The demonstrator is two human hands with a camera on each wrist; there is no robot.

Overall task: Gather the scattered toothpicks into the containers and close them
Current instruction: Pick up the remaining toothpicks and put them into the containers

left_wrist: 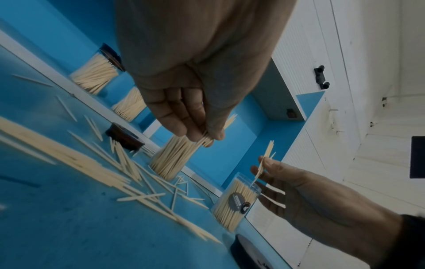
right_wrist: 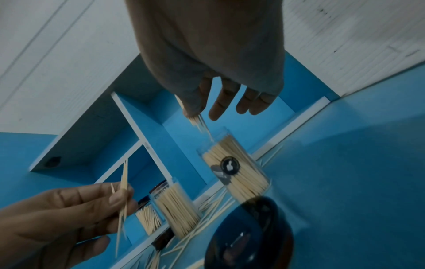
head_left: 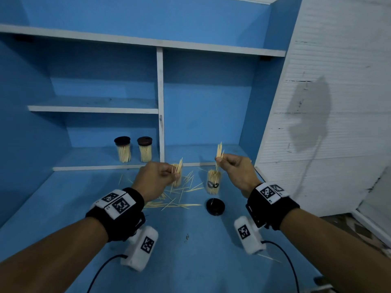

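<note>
A small bunch of toothpicks [head_left: 178, 166] is pinched between thumb and fingertips of the left hand [head_left: 155, 178], just above an open container [left_wrist: 171, 160] that stands upright on the blue bench [head_left: 186, 261]. A second bunch [head_left: 219, 150] is pinched in the right hand [head_left: 234, 169], whose other fingers are spread, over a second open container [head_left: 213, 183] bearing a dark round label. Loose toothpicks [head_left: 179, 199] are scattered on the bench between and in front of the two containers. A black lid [head_left: 215, 206] lies on the bench near the labelled container. Two filled containers with dark lids [head_left: 133, 149] are kept on the shelf behind.
</note>
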